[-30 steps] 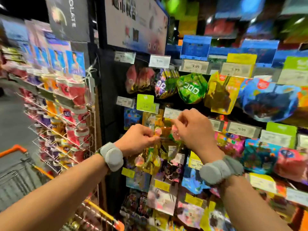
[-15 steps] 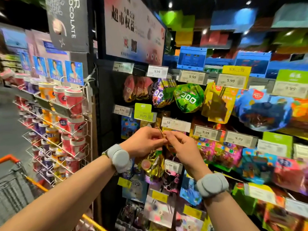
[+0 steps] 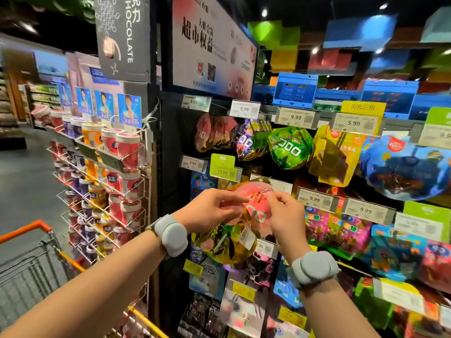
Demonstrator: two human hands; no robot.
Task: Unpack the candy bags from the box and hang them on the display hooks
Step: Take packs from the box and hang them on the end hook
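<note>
A supermarket aisle runs off to the left under a dark ceiling with spot lights. A black hook wall [image 3: 170,147] fills the centre and right, hung with candy packs and price tags [image 3: 244,109]. Left of it stands a wire rack of tubs [image 3: 117,162]; an orange-handled trolley [image 3: 29,259] sits low left. Before the second row, the left hand [image 3: 210,211] and right hand [image 3: 284,218] each pinch the top of a pink-and-gold candy bag [image 3: 234,230].
</note>
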